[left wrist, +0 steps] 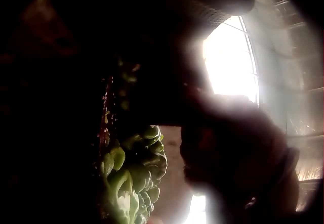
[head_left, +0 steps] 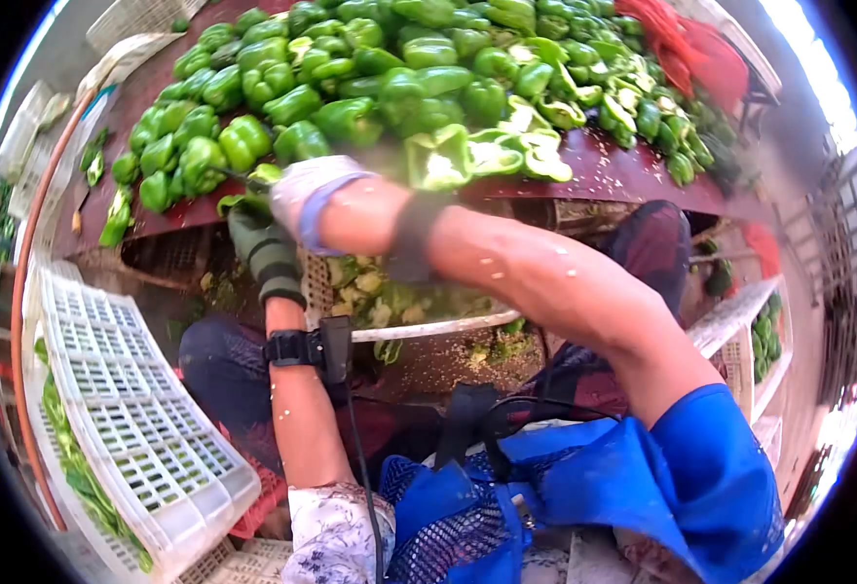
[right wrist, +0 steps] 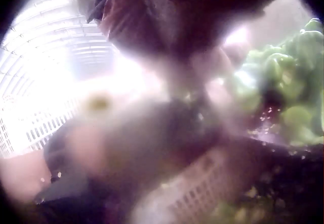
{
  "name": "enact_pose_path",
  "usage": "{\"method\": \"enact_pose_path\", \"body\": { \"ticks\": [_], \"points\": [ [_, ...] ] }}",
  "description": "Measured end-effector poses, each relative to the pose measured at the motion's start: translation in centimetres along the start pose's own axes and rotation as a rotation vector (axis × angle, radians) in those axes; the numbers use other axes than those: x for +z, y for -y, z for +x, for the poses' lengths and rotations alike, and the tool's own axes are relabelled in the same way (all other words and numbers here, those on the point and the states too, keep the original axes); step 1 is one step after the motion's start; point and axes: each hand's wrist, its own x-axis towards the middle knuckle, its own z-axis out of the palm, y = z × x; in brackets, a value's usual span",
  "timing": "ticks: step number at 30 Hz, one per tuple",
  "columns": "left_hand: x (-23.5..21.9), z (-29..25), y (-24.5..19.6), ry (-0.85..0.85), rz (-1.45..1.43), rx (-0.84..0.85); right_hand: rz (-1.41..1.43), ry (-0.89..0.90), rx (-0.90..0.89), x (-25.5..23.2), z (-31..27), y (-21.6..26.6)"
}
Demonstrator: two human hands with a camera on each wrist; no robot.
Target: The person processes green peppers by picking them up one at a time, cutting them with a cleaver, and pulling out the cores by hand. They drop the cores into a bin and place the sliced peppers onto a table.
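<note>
In the left hand (head_left: 256,243) sits a pepper (head_left: 240,202).

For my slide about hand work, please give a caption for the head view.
Left hand holding a green pepper, right hand close by, before a heap of peppers on a dark red table.

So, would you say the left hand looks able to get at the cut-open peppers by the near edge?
Probably not: the right hand and forearm lie between the left hand and the cut-open peppers, and would likely need shifting.
</note>
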Motion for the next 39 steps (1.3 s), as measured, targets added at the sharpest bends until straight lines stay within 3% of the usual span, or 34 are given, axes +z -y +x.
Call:
{"method": "enact_pose_path", "body": {
  "ticks": [2,4,7,9,11,12,14,17,19,20,21,23,24,25,27,28,31,33,35,37,38,39],
  "points": [
    [1.0,-0.5,-0.4,0.014,-0.03,-0.086,0.007,0.043,0.09,-0.8,0.4,1.3],
    [1.8,-0.7,-1.1,0.03,0.021,-0.139,0.011,-0.007,0.063,-0.1,0.6,1.0],
    [3.1,-1.9,-2.0,-0.071,0.327,0.04,0.019,-0.118,0.034,0.8,1.6,1.2],
    [5.4,-4.3,-3.6,-0.116,0.762,0.209,-0.019,-0.046,0.094,0.1,2.1,2.0],
    [1.0,-0.3,-0.9,0.038,0.336,0.056,-0.067,-0.078,0.144,2.0,2.8,1.9],
    [1.7,0.1,-1.2,0.084,0.061,-0.063,-0.09,-0.075,0.169,1.8,2.4,2.3],
    [1.1,-0.3,-1.6,0.056,0.329,0.042,-0.066,-0.104,0.128,2.0,2.3,2.2],
    [0.6,-0.9,-0.7,0.032,0.37,0.01,-0.029,-0.101,0.143,2.4,2.0,2.3],
    [1.1,-1.2,-1.6,0.057,0.249,-0.057,-0.095,-0.083,0.172,3.3,2.9,2.1],
    [-0.9,2.1,1.1,-0.071,0.14,-0.052,-0.141,-0.087,0.237,4.1,3.3,2.5],
    [-0.7,2.0,-0.6,-0.088,0.307,-0.046,-0.064,-0.011,0.382,5.1,5.1,2.2],
    [-2.2,2.2,-0.4,0.015,0.519,0.057,-0.115,-0.157,0.169,3.8,2.4,2.3],
    [-1.5,2.7,-0.6,0.06,0.551,0.076,-0.107,-0.115,0.254,3.5,2.4,2.3],
    [-0.3,2.8,-1.2,0.104,0.581,0.095,-0.129,-0.242,0.205,3.5,1.4,2.4],
    [1.1,1.8,-2.4,0.149,0.533,0.017,-0.258,-0.133,0.146,2.8,1.4,2.3],
    [1.1,2.0,-1.9,0.203,0.56,0.065,-0.224,-0.167,0.105,3.7,2.3,1.2],
    [1.7,1.3,-3.5,0.248,0.699,0.092,-0.125,-0.026,-0.01,1.1,2.1,0.7],
    [-0.9,3.6,-1.9,0.211,1.0,0.149,-0.121,-0.036,0.028,2.4,2.2,0.6],
    [3.0,2.8,-5.2,0.118,1.483,0.184,-0.173,-0.109,0.08,3.1,3.8,0.4],
    [-0.5,6.2,-3.3,0.19,1.309,0.241,-0.097,0.017,0.195,1.7,4.2,0.6],
    [1.1,4.7,-4.9,0.153,1.295,0.061,-0.139,-0.037,0.098,2.1,4.0,-0.4],
    [0.8,4.4,-4.7,0.23,1.156,0.048,-0.175,-0.079,0.005,2.6,3.3,-1.0]
  ]
}}
